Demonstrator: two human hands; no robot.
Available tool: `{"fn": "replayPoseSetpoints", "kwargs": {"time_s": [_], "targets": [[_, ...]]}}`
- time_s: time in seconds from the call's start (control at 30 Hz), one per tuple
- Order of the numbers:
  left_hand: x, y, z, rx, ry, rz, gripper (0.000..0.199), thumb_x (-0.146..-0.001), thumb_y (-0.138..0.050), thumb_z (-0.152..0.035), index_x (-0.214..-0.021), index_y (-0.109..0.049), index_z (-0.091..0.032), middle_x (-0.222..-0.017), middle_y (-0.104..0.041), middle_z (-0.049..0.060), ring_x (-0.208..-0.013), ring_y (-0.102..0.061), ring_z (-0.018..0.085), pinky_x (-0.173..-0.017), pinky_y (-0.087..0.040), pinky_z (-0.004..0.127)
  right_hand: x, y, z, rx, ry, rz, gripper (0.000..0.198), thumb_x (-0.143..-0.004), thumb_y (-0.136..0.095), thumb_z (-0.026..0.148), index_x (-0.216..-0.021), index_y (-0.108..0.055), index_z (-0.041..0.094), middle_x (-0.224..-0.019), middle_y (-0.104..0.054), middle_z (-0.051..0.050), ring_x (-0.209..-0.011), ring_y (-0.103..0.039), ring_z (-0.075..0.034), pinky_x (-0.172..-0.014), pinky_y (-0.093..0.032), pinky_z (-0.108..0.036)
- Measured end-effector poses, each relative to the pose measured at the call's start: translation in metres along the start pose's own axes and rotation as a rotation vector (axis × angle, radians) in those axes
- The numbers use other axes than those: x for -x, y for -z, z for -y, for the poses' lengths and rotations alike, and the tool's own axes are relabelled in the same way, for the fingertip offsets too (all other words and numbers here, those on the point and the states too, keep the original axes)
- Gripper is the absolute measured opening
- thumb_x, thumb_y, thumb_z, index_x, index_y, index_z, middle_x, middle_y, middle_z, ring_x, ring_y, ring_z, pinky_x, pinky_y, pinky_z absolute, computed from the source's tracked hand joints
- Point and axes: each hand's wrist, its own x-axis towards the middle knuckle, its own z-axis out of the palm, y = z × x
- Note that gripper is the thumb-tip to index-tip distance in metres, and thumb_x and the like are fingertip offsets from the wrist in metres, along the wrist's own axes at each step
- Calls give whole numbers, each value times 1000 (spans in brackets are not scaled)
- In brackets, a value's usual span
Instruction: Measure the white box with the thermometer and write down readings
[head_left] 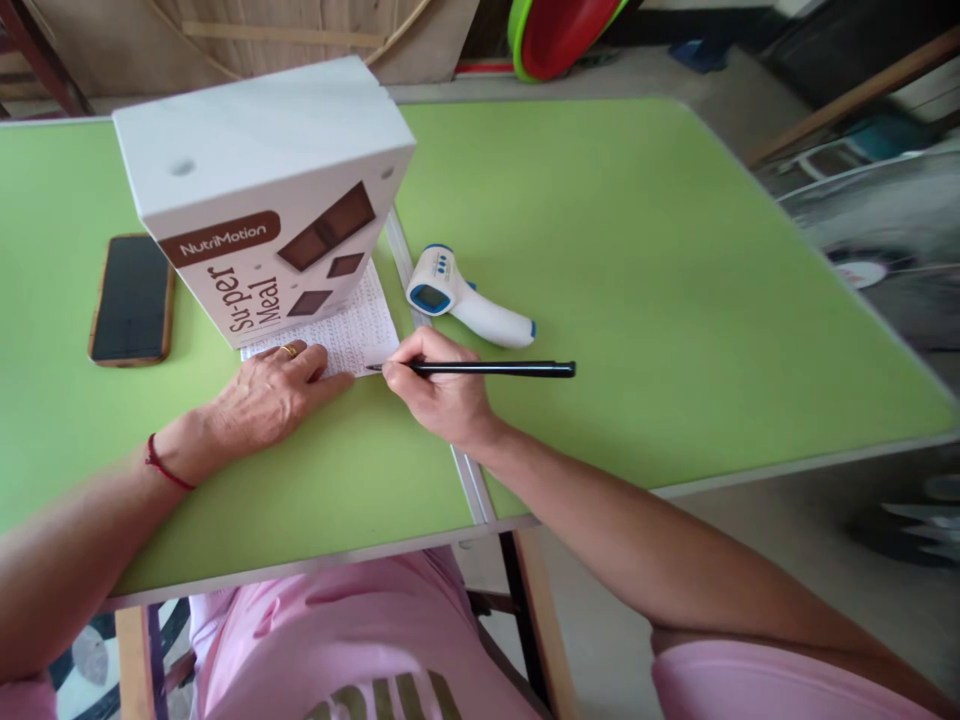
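In the head view, my right hand [442, 388] pinches a black pen [510, 369], its tip at the lower right edge of a sheet of paper [360, 325] covered in small handwriting. Flat on the sheet's lower left part rests my left hand [274, 393], fingers stretched out, a ring on one of them. Just beyond that hand a white NutriMotion box [259, 165] stands upright on the paper and hides its upper part. A white and blue infrared thermometer [469, 300] lies right of the paper, close to my right hand.
A phone [133, 298] in a brown case lies left of the box. The green table [637, 280] has a metal seam running across it under my right hand. Behind it are a wooden board [300, 30] and a red and green round object [559, 35].
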Motion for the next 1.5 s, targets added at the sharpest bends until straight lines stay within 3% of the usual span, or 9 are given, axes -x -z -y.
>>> {"fn": "replayPoseSetpoints", "kwargs": {"time_s": [1.1, 1.4, 1.5], "targets": [[0, -1, 1, 0, 4, 10, 34, -101, -32, -18, -116, -62, -23, -83, -56, 6, -69, -55, 17, -52, -42, 23, -1, 1, 2, 1, -52, 88, 18, -78, -57, 19, -64, -45, 22, -54, -49, 6, -49, -40, -9, -48, -33, -24], [2, -1, 3, 21, 7, -1, 33, -99, -36, -16, -118, -62, -23, -84, -56, 6, -65, -52, 14, -54, -42, 23, 0, -2, 0, -64, -2, -73, 16, -78, -58, 16, -66, -48, 22, -55, -51, 7, -47, -43, -8, -47, -36, -23], [2, -2, 3, 16, 4, -20, 32, -99, -36, -16, -114, -63, -22, -83, -57, 6, -65, -53, 15, -54, -42, 23, 1, -1, 2, -61, 10, -128, 9, -83, -59, 20, -76, -53, 22, -61, -53, 6, -49, -46, -8, -48, -39, -23]]}}
